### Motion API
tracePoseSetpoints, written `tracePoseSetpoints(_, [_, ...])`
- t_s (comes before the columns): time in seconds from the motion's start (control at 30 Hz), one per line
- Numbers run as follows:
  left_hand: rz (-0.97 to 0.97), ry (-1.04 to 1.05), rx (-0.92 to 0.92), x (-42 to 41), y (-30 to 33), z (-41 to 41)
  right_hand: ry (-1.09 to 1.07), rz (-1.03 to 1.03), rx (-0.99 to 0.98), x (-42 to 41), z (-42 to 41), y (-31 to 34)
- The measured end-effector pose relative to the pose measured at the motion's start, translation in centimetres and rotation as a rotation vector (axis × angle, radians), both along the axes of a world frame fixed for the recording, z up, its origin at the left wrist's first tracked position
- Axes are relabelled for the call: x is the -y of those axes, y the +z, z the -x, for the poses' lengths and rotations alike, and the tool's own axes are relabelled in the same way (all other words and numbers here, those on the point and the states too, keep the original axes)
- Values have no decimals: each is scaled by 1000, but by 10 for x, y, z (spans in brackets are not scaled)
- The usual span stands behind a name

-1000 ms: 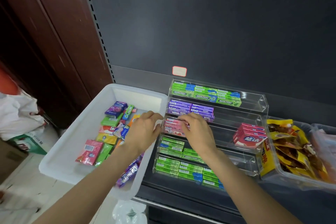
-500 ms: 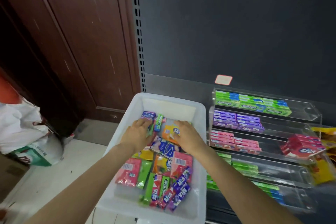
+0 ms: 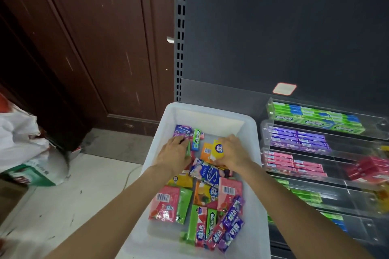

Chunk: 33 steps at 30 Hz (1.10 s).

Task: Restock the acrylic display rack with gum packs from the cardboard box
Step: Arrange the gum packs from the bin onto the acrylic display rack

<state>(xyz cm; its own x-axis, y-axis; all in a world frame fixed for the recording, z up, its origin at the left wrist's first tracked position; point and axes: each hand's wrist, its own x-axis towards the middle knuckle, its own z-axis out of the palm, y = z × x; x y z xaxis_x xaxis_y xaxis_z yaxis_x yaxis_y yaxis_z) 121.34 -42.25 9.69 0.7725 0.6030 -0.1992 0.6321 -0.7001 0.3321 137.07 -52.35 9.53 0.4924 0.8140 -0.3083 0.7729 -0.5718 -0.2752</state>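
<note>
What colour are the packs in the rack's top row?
Green with blue sections, in the top row of the acrylic rack; head view.

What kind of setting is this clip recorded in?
Most likely a small shop or convenience store: a tiered acrylic display rack of gum packs against dark slotted retail shelving, and a white bin of loose gum being sorted by both hands.

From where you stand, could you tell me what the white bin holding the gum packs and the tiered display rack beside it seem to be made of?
The white bin looks like moulded, slightly translucent plastic with a matt finish: rounded rim, soft glow through its walls; it does not look like cardboard. The display rack appears to be clear glossy acrylic: the gum rows show through its fronts, and the edges catch highlights.
</note>
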Motion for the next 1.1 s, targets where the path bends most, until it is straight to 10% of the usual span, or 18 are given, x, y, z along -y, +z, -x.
tracePoseSetpoints(0.33, [121,-110,165,0,-5,-34,-100,-302,80,14,-22,44])
tracePoseSetpoints(0.63, [193,-257,-112,5,-13,-70,-108,-382,94,34,-30,62])
tracePoseSetpoints(1.1, [503,120,509,9,36,-60,-221,-600,-77,57,-28,86])
